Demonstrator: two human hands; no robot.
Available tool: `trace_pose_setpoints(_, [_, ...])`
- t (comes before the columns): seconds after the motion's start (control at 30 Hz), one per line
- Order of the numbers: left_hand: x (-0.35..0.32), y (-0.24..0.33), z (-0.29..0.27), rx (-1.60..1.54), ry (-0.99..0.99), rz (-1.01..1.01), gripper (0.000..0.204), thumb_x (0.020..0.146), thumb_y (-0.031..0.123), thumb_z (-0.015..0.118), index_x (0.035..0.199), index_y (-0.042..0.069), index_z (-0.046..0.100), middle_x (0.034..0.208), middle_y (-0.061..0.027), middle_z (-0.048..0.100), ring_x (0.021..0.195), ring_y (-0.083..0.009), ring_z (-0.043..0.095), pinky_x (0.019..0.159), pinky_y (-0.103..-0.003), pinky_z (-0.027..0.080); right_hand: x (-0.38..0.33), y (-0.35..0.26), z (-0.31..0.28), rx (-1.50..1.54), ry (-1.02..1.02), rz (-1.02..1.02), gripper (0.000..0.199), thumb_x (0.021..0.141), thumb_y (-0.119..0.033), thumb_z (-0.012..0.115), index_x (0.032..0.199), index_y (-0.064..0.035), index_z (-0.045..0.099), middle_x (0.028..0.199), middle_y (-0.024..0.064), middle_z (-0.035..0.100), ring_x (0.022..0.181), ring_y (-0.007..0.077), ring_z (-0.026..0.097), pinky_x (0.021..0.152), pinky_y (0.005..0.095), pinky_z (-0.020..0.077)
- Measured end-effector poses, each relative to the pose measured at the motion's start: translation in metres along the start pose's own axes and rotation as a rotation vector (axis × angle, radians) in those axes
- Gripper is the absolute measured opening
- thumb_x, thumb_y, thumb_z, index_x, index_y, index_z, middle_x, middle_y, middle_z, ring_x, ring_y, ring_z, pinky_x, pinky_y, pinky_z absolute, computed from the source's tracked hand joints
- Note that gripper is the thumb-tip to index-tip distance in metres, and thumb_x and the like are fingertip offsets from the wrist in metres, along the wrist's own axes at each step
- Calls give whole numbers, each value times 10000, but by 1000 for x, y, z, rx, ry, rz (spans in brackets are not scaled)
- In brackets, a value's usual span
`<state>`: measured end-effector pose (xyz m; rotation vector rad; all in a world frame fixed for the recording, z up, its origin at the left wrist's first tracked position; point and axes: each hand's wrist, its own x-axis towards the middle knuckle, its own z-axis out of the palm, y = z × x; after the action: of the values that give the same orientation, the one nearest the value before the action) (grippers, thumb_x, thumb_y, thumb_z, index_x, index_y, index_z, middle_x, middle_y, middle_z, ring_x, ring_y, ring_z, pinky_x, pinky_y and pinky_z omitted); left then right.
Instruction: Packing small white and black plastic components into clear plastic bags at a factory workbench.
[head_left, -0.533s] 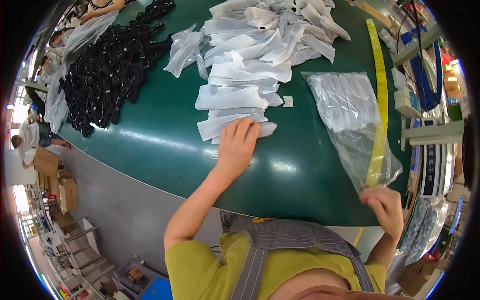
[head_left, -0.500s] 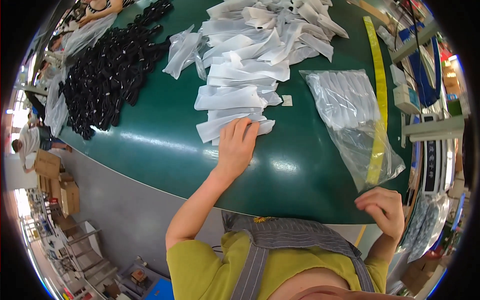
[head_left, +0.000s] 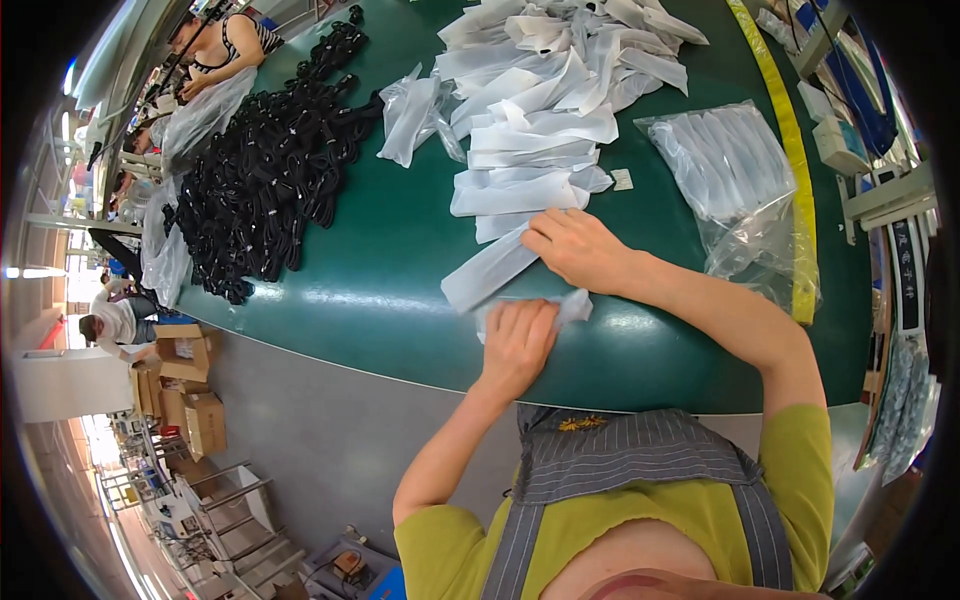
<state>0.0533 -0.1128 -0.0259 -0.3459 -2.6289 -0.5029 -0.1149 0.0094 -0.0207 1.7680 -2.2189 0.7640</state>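
Right hand [head_left: 578, 248] curls just beyond left hand [head_left: 518, 345].

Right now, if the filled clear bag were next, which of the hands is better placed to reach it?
Probably the right hand: it is nearer the bag, and the left hand would have to get past the right forearm. Each has its fingers on a white packet, though.

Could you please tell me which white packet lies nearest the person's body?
The packet under the left hand; all others, including the slanted packet at the right hand, lie farther away.
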Motion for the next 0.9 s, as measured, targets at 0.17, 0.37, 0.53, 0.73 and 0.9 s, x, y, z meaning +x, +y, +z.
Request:
trace_pose_setpoints(0.17, [21,-14,-21,176,12,-7,325,737,146,775,1004,57,612,1238,-132,587,1039,-297,571,919,-434,418,-9,-6,-28,296,-331,102,178,812,-97,626,981,-47,604,942,129,590,911,323,613,762,427,513])
trace_pose_setpoints(0.37, [19,-24,7,-46,-51,68,494,731,250,794,1121,25,591,1124,-137,618,974,-287,588,828,-422,477,62,3,-21,76,116,21,173,835,-209,666,904,-51,652,923,120,630,928,308,608,811,420,486])
trace_pose_setpoints(0.53, [26,5,2,-161,-92,154,643,704,276,813,1227,-15,578,1020,-131,636,901,-316,602,795,-397,509,103,17,35,-233,-85,39,189,860,-152,624,1019,-57,588,913,89,616,942,259,601,892,384,426])
trace_pose_setpoints(0.73, [17,1,-5,-59,-209,118,520,764,225,768,1189,-19,593,1129,-149,588,1020,-307,585,849,-383,502,75,2,-30,98,20,15,160,858,-136,621,995,-60,587,895,115,622,897,296,618,783,421,472])
trace_pose_setpoints(0.9, [19,2,-8,-54,-182,174,465,774,223,769,1162,13,625,1248,-148,556,1142,-317,543,923,-428,456,35,-4,8,302,-205,80,149,844,-160,639,931,-43,609,834,127,656,822,328,650,680,450,492])
